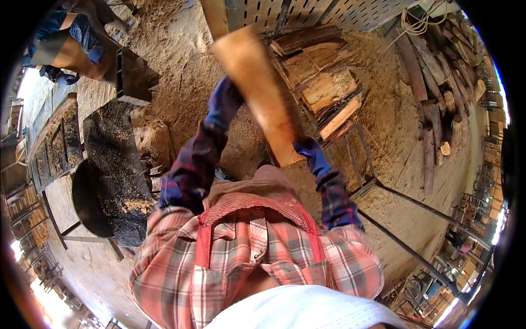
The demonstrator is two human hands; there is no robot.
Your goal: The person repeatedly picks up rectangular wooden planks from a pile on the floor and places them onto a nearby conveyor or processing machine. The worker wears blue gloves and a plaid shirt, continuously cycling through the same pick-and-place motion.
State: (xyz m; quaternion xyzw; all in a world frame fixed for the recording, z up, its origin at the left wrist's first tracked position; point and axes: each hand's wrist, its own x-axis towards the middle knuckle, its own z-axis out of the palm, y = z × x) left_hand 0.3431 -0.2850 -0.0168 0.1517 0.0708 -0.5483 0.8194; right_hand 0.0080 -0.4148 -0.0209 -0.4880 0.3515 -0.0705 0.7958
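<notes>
A long, pale brown plank (257, 90) slants across the middle of the head view, smeared by motion. My left hand (224, 103), in a blue glove, grips its left edge toward the far end. At the near right corner my right hand (313, 154), gloved in blue too, holds the plank, with part of the fingers hidden behind it. Just right of the plank lies a stack of rough slabs with bark (326, 90). Thin metal legs of a frame (364, 156) show by my right hand.
Many logs (438, 104) are piled at the right. A black, sawdust-covered machine surface (115, 170) stands at the left, with a dark metal box (134, 77) beyond it. Long metal bars (416, 249) cross the lower right. A perforated metal panel (323, 13) and coiled cable (419, 24) are at the top.
</notes>
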